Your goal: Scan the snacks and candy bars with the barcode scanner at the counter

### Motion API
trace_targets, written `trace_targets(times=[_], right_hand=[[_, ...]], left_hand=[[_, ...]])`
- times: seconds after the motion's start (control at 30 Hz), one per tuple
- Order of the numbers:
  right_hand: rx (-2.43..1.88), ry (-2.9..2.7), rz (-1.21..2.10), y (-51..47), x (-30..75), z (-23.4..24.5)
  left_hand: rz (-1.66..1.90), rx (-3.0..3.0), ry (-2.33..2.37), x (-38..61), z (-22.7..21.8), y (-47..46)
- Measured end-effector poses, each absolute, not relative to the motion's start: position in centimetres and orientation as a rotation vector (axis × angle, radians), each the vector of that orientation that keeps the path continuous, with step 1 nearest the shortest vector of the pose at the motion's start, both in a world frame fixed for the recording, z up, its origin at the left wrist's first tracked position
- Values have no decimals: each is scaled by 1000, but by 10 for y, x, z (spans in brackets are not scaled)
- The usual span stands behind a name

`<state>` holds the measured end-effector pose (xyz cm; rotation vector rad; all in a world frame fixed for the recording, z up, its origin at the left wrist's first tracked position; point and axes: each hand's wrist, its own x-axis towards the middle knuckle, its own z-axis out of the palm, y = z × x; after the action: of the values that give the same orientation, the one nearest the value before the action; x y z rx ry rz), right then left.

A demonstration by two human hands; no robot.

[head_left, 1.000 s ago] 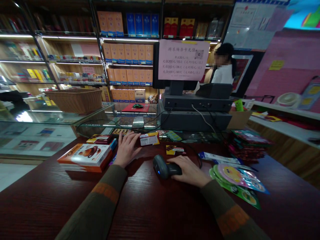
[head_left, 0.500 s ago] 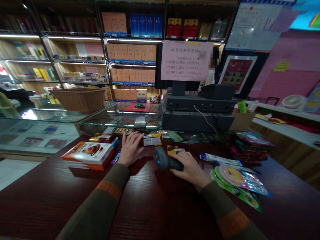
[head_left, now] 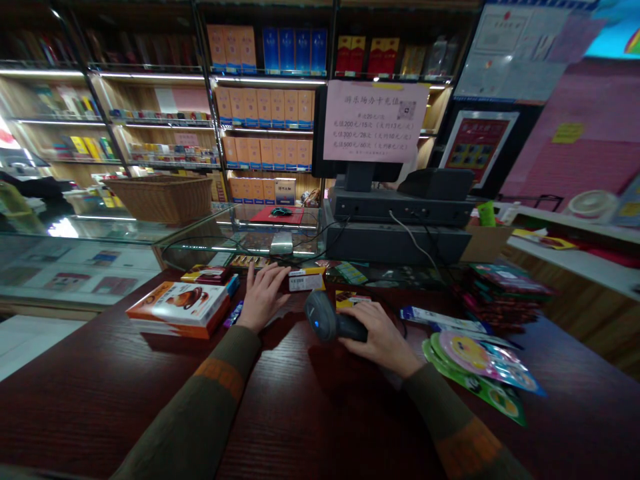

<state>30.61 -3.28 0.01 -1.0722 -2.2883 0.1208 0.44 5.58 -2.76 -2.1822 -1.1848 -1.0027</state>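
The barcode scanner (head_left: pixel 327 319) is showing matt dark plastic, while the wooden counter (head_left: pixel 150 400) is gleaming with a glossy finish. The knitted cloth sleeve (head_left: pixel 220 380) is looking rough and matt.

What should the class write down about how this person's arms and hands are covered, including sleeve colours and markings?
The left hand and right hand are bare, with no gloves. The left sleeve and right sleeve are long and dark olive green, each with a wide orange band across the forearm.
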Motion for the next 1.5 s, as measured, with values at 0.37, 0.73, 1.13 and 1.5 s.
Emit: trace_targets(times=[0.37,0.73,1.13,1.5], right_hand=[[-1084,-2300,118,-33,309,0],[-1192,-2449,227,-28,316,-8],[-1262,-2434,328,-21,324,-15],[-1299,-1698,638,3,311,-5]], left_hand=[[-1001,-2170,-1194,5,-26,55],[-1030,-2158,-1195,4,-27,56],[-1050,-2143,-1195,3,-26,55],[-1081,-2123,-1125,9,-23,51]])
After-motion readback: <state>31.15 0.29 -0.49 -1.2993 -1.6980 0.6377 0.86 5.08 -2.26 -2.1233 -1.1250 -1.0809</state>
